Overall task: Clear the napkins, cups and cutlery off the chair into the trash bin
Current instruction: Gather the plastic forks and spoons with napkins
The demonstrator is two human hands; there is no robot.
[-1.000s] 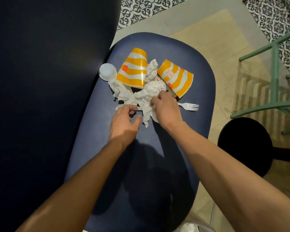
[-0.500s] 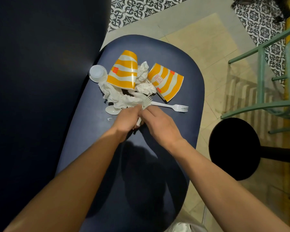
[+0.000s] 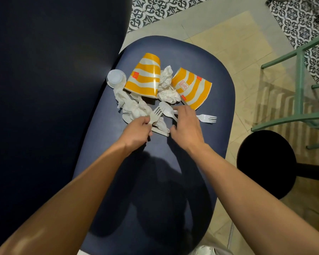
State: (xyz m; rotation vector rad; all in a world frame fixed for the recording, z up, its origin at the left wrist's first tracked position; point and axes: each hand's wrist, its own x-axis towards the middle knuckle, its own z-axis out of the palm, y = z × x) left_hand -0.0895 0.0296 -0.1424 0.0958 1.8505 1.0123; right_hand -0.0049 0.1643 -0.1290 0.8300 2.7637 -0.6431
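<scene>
On the dark blue chair seat [image 3: 220, 100] lie two orange-and-white striped paper cups, one upside down [image 3: 145, 78] and one on its side [image 3: 191, 88]. A small clear plastic cup [image 3: 116, 78] sits to their left. Crumpled white napkins [image 3: 167, 87] [image 3: 132, 106] lie between and below the cups. My left hand [image 3: 138, 131] grips a white plastic fork [image 3: 156, 114], tines pointing away, with a flat white knife [image 3: 160, 133] just under it. My right hand [image 3: 186, 126] hovers with relaxed fingers over a white spoon [image 3: 166, 109] and the handle of a second fork [image 3: 207, 118].
The chair's dark backrest [image 3: 53, 89] fills the left. A black round stool [image 3: 265, 162] and a green metal frame [image 3: 300, 89] stand on the tiled floor to the right. A shiny grey object [image 3: 204, 251] shows at the bottom edge.
My hands came together over the pile, then parted. The left hand now holds a fork upright, a spoon lies uncovered, and the right hand has moved right over the cutlery.
</scene>
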